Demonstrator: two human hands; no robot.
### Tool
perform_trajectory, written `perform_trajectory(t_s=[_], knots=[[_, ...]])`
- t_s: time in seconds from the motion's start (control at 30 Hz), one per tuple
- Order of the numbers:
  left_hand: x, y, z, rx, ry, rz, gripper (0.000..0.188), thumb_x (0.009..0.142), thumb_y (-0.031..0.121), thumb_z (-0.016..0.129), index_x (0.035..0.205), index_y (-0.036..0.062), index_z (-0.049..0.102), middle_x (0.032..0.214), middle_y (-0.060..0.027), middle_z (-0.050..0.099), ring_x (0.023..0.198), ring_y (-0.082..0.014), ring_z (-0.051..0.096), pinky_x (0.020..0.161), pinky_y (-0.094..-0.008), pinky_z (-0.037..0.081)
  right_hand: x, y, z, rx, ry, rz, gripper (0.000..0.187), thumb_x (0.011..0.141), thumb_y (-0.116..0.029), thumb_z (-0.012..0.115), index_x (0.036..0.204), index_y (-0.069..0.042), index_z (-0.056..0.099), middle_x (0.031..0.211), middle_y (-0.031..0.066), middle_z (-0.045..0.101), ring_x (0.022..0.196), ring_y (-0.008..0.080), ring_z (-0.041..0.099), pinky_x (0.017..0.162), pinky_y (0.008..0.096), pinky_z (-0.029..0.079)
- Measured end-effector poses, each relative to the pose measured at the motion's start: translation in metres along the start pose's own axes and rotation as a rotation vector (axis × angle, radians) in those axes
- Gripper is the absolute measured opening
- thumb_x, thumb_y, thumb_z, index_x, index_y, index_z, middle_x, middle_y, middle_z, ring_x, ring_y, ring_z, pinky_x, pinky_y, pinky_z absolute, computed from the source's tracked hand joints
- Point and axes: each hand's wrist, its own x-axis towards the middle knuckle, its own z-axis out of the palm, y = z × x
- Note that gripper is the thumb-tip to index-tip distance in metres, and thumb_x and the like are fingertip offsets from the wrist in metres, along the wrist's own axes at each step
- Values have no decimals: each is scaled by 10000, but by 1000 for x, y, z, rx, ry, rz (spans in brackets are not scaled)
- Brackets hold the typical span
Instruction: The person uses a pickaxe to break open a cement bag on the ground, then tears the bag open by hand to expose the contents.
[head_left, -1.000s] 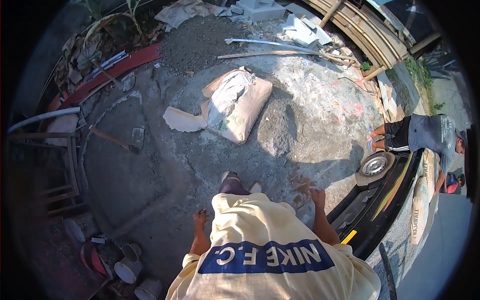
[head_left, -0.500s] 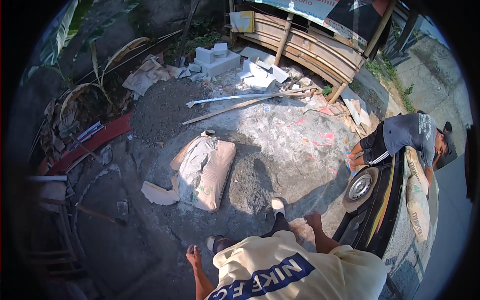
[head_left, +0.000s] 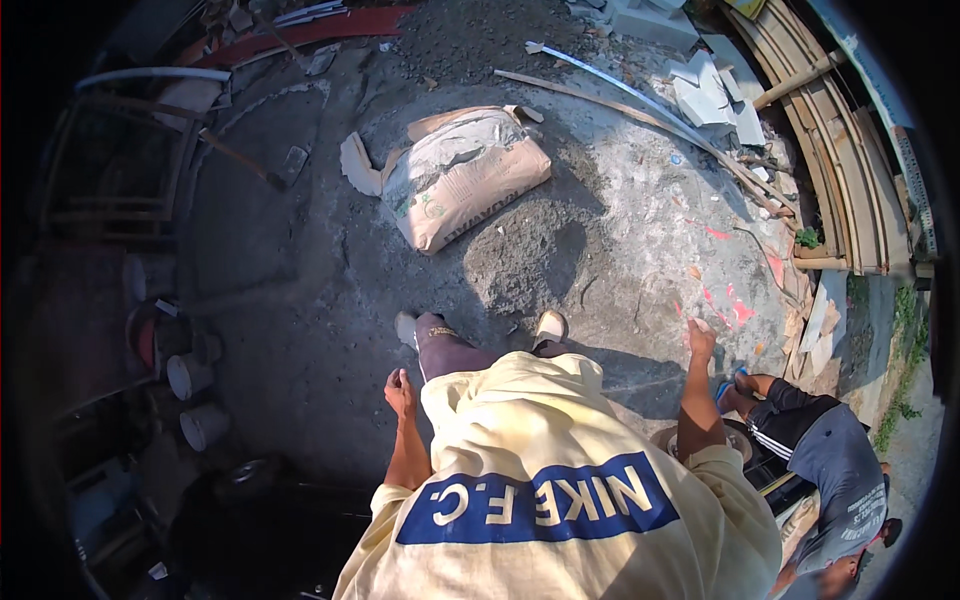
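My left hand (head_left: 400, 393) hangs beside my left thigh, its fingers loosely curled and nothing visible in them. My right hand (head_left: 702, 340) is out to the right over pale, dusty ground, closed in a loose fist; no object shows in it. Neither hand touches anything. Ahead of my feet lies a torn paper cement bag (head_left: 490, 193), split along its far side with grey powder exposed. Against its near side rises a heap of grey sand or mortar (head_left: 525, 262). My feet stand just short of that heap.
A co-worker (head_left: 825, 450) bends over a black vehicle (head_left: 785, 490) at the lower right. Long strips of wood (head_left: 620, 105), broken white blocks (head_left: 712, 95) and a bamboo fence (head_left: 820, 130) stand far right. At left are a wooden-handled hoe (head_left: 240, 160) and buckets (head_left: 188, 377).
My view has turned right, so the bag and heap sit higher in it and buckets show at left. My right arm has swung forward; the co-worker remains bent over the vehicle.
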Motion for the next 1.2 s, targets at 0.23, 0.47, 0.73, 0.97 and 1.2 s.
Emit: perform_trajectory(t_s=[0.23,0.47,0.73,0.97,1.2], knots=[[2,-4,-29,125,97,14,383,866,271,573,1039,-68,612,910,-189,670,842,-248,658,776,-330,495,-38,-32,104,129,-252,3,253,829,-240,646,952,-18,651,748,72,659,528,120,580,443,236,433],[129,81,22,70,-41,305,357,877,257,565,1050,-52,612,929,-213,658,851,-311,650,782,-360,495,-130,-51,200,-192,-607,-185,187,793,-164,648,895,-7,654,728,70,657,545,122,571,507,262,441],[296,214,177,348,-477,844,235,817,203,597,998,63,655,892,-163,631,877,-341,591,780,-417,469,-185,-153,297,-132,-581,-213,177,814,-150,636,882,13,648,722,62,636,584,106,558,560,258,453],[381,251,336,511,-357,1033,276,857,219,515,1067,66,609,1061,-126,575,994,-294,511,845,-422,392,-160,-191,387,-130,-515,-329,166,828,-143,633,855,21,645,711,33,618,625,79,549,589,235,436],[407,229,400,573,-311,1081,270,877,174,419,1035,53,602,1060,-117,564,1060,-261,476,919,-446,310,-72,-193,461,-19,-545,-289,176,842,-140,631,893,28,639,759,43,639,664,86,577,617,233,451]])
